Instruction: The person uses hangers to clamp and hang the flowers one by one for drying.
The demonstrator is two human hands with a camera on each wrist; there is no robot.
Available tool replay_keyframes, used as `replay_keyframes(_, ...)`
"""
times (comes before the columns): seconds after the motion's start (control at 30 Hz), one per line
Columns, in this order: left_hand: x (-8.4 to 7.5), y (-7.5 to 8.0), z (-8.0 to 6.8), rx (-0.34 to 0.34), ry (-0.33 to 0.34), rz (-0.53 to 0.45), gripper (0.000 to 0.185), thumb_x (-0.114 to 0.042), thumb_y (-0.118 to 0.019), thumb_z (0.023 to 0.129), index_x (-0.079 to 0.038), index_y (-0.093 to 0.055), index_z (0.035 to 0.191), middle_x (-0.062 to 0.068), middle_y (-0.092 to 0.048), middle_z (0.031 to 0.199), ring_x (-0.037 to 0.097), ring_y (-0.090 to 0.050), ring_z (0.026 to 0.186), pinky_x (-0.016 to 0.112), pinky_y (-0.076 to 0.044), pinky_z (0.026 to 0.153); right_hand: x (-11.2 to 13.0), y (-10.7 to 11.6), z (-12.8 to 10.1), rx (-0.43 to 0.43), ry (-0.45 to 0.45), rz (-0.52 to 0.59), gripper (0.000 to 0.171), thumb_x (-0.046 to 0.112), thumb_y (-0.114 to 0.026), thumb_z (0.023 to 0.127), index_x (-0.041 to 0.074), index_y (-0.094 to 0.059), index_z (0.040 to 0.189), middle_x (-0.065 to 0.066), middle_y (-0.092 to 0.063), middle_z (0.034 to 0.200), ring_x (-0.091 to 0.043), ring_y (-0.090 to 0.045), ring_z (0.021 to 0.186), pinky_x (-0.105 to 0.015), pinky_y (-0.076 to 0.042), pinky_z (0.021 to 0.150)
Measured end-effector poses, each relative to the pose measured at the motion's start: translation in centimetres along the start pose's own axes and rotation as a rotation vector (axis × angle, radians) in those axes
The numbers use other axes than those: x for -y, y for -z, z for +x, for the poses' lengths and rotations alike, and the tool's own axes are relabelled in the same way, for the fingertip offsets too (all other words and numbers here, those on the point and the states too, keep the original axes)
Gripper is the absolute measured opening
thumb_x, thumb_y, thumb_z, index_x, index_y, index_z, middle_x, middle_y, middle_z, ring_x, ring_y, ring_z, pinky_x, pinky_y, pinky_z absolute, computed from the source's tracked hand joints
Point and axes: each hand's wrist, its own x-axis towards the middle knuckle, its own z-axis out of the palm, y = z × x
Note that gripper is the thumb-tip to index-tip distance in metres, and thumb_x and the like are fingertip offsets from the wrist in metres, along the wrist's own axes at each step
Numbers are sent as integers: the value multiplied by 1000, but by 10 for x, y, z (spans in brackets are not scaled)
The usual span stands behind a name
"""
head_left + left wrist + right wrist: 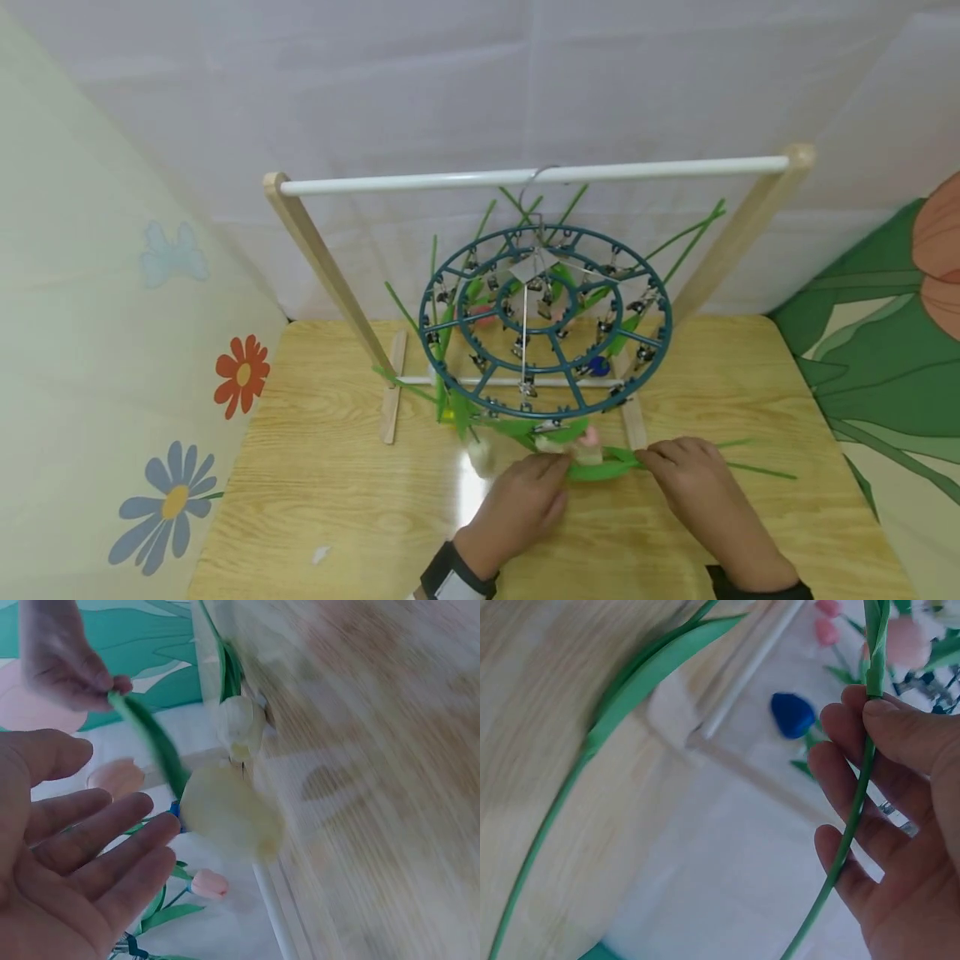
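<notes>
wooden table [337, 492], rail stand [525, 177], teal clip hanger [545, 321] (round)

Bright, even light; glare streaks the table [465, 492], and both wrist views are motion-blurred.

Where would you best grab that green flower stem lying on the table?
Pinch the thin green stem partway along, below the leaf, coming from its right end as the right hand does. It is slim and rigid-looking there, while the pale bloom near the left hand looks soft.

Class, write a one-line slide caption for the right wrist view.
Right hand pinches a green flower stem between thumb and fingers above a wooden table, a blue flower head beyond.
</notes>
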Motion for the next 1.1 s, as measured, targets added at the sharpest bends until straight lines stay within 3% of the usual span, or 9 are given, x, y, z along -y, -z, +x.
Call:
replay_keyframes(0.2, -5, 3, 4, -20, 9, -27, 36, -17, -77, 91, -9, -70, 125, -3, -73, 106, 10, -69, 97, 19, -59, 89, 15, 6, 11, 6, 39, 11, 41, -7, -86, 65, 8, -79, 102, -6, -74, 96, -24, -67, 86, -50, -56, 78)
replay_keyframes(0.43, -5, 1, 4, 13, 56, 1, 32, -14, -79, 88, -13, -72, 120, -4, -66, 96, 8, -63, 86, 15, -57, 74, 25, 7, 18, -49, 84, 17, 37, -6, -80, 66, 7, -79, 101, -6, -75, 96, -24, -67, 86, -49, -54, 78)
replay_keyframes(0.47, -5, 1, 4, 17, 64, 2, 30, -11, -78, 88, -14, -72, 117, -4, -65, 95, 7, -63, 85, 15, -56, 73, 26, 7, 19, -51, 89, 21, 32, -4, -77, 72, 7, -79, 101, -6, -75, 96, -24, -67, 86, -49, -54, 78)
replay_keyframes(0.53, -5, 0, 4, 22, 73, 13, 25, -6, -76, 86, -14, -73, 110, -5, -64, 95, 7, -63, 85, 14, -56, 73, 29, 7, 20, -60, 97, 28, 17, 4, -64, 93, 7, -79, 101, -5, -75, 96, -24, -67, 88, -49, -54, 78)
replay_keyframes(0.6, -4, 0, 3, 24, 79, 20, 23, -2, -74, 85, -15, -73, 104, -5, -63, 95, 7, -63, 85, 14, -56, 74, 32, 7, 22, -89, 106, 43, 37, 15, -44, 109, 7, -80, 99, -4, -75, 96, -25, -67, 91, -48, -55, 81)
replay_keyframes(0.7, -2, 1, 4, 14, 83, 13, 22, -1, -72, 86, -15, -73, 103, -4, -66, 98, 7, -66, 89, 15, -58, 80, 36, 9, 23, -167, 106, 111, 64, 29, -22, 115, 8, -80, 98, -4, -76, 98, -27, -66, 98, -43, -51, 97)
replay_keyframes(0.8, 0, 3, 1, -19, 84, 12, 20, -3, -70, 88, -16, -72, 103, -5, -68, 101, 8, -67, 92, 16, -58, 84, 39, 14, 20, -286, 118, 198, 52, 23, -33, 113, 8, -81, 97, -5, -76, 99, -28, -66, 99, -33, -43, 106)
replay_keyframes(0.9, 4, 4, -3, -43, 88, 4, 21, -2, -69, 88, -15, -71, 105, -4, -68, 102, 9, -67, 93, 18, -59, 85, 39, 20, 14, -369, 122, 205, 46, 17, -39, 108, 8, -82, 95, -5, -75, 96, -26, -65, 91, -30, -44, 93)
replay_keyframes(1.1, 14, 7, -9, -64, 123, -116, 23, 0, -71, 88, -14, -70, 106, -3, -69, 105, 11, -69, 98, 21, -59, 90, 25, 26, 9, -321, 0, 158, 51, 27, -37, 110, 4, -80, 97, -7, -73, 99, -24, -63, 87, -34, -46, 76)
